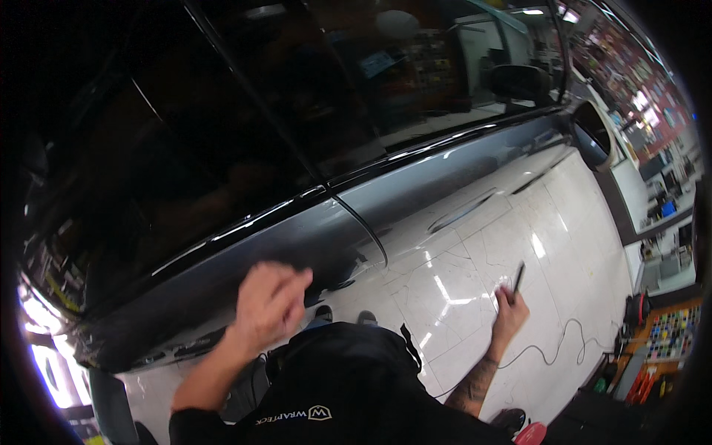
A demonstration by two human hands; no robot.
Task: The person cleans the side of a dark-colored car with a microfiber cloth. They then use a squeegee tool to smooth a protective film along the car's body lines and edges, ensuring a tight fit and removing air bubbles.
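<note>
Left hand [268,302] lies flat, fingers spread, on the dark car door panel [297,245] directly ahead, nearer the bodywork; right hand [510,310], off to the side, clamps a slim dark tool [519,277] pointing up.

The left hand [268,304] lies flat against the dark glossy car door [245,259], fingers spread. The right hand [510,311] grips a slim dark tool [518,277] against the panel's mirrored reflection.
</note>
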